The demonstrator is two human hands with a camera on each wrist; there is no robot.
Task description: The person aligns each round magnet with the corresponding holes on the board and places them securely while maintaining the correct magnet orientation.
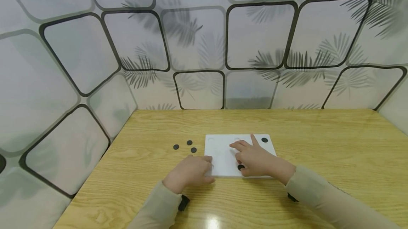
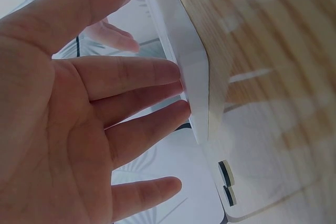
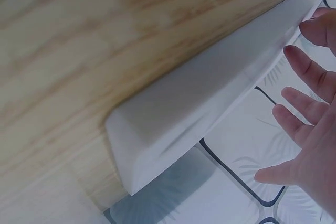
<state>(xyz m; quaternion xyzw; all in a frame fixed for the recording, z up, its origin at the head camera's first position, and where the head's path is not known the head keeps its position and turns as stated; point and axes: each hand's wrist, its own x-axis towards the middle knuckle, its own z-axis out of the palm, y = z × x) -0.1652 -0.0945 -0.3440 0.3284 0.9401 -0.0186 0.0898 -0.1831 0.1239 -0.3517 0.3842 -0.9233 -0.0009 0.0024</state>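
Note:
A white rectangular board point(image 1: 223, 154) with shallow round recesses lies on the table. My left hand point(image 1: 192, 172) rests at its left edge, fingers point(image 2: 142, 72) nearly straight and fingertips right at the rim in the left wrist view. Over the board's front middle, my right hand point(image 1: 255, 158) pinches a small black disc point(image 1: 241, 167) between thumb and index finger, low against the board. Its other fingers point(image 3: 294, 119) spread out. Another black disc point(image 1: 264, 139) sits in the back right corner of the board. The right hand hides the board's front right part.
Three loose black discs, the nearest one point(image 1: 193, 149) among them, lie on the wooden table point(image 1: 153, 172) left of the board. A patterned wall point(image 1: 197, 91) rises behind the table, and another stands along its left side.

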